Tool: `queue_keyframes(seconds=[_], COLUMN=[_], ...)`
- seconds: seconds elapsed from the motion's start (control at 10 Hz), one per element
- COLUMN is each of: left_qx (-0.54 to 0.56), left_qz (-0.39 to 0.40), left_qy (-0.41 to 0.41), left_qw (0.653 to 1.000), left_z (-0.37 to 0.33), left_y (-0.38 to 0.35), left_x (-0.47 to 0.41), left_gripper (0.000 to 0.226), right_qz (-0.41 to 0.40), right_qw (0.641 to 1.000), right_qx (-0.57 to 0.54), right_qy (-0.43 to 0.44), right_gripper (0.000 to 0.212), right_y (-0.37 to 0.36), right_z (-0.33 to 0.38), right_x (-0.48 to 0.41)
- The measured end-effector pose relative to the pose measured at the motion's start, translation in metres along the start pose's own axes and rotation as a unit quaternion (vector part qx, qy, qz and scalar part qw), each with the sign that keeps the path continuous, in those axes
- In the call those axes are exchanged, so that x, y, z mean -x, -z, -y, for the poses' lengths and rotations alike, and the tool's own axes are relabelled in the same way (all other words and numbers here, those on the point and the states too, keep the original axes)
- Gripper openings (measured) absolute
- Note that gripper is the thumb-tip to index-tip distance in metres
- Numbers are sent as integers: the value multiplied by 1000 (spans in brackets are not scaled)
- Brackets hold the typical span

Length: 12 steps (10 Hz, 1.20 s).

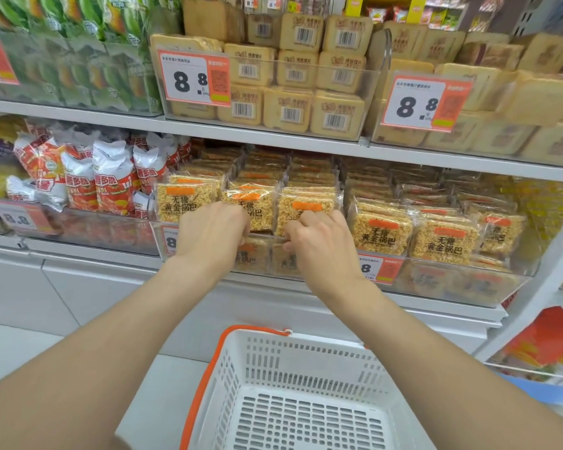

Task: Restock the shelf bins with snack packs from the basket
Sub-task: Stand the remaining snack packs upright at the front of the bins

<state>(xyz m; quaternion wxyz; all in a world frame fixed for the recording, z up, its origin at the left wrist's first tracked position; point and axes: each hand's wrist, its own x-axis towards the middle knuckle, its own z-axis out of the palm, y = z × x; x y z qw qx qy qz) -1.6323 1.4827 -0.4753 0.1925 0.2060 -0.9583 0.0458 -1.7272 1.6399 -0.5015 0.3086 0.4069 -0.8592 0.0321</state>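
Together, left hand and right hand grip packs standing in clear bin.

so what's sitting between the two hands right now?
Head view: a rice-crisp pack stands in the gap between left hand and right hand, with the front rim of the clear bin below it.

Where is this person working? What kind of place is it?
Most likely a shop's snack aisle: shelves carry clear bins of snack packs, orange price tags hang on the bin fronts, and a white shopping basket stands below.
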Motion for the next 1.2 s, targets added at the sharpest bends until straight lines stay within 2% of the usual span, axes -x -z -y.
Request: queue_keyframes(seconds=[0.2,0.4,0.5,0.6,0.7,0.8,0.9,1.0,1.1,1.2], left_qx=[0,1,-24,-39,-32,6,58,70,85,68], left_qz=[7,40,36,43,43,20,37,29,33,43], left_qy=[-12,-8,-7,0,2,-16,-64,-107,-136,-166], left_qw=[1000,999,999,998,999,1000,996,991,987,983], left_z=[-7,-2,-6,-13,-23,-39,-60,-74,-86,-94], left_y=[-10,-19,-20,-15,-9,-5,-7,-14,-19,-23], left_x=[-15,-22,-20,-19,-21,-19,-11,-8,-7,-7], left_gripper=[23,27,26,28,31,27,20,23,38,38], right_qz=[18,29,34,10,-12,36,138,175,175,142], right_qw=[1000,999,999,1000,999,997,979,971,969,966], right_qx=[10,11,14,-1,-35,-7,35,31,-2,-59], right_qy=[-19,6,8,27,4,-71,-146,-158,-172,-207], right_gripper=[37,39,36,25,6,9,17,11,18,17], right_y=[-15,-24,-21,-17,-6,23,41,39,26,18], right_z=[-6,-4,-2,-4,-12,-26,-40,-44,-35,-30], right_x=[-9,-9,-8,-5,2,6,15,28,38,38])
